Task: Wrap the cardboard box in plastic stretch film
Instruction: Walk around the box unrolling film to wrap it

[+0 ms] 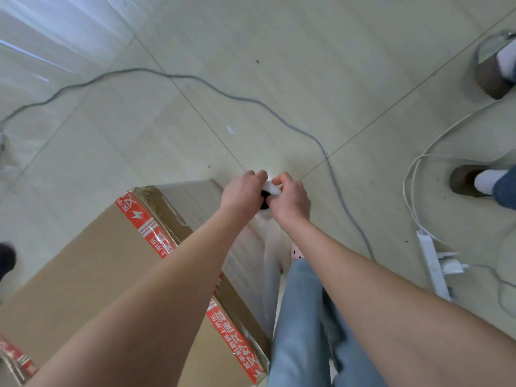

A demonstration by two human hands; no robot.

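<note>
Plastic film roll (270,187) is being gripped at its top by curling left hand (241,192) and right hand (291,203); grey cable (339,188) lying just right is probably threatening a trip.

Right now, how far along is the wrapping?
Done: film sheen covers one side face of the cardboard box. In hand: left grip and right grip hold the top of the stretch film roll at its corner. Left: the top with red tape looks bare; other sides are hidden.
</note>
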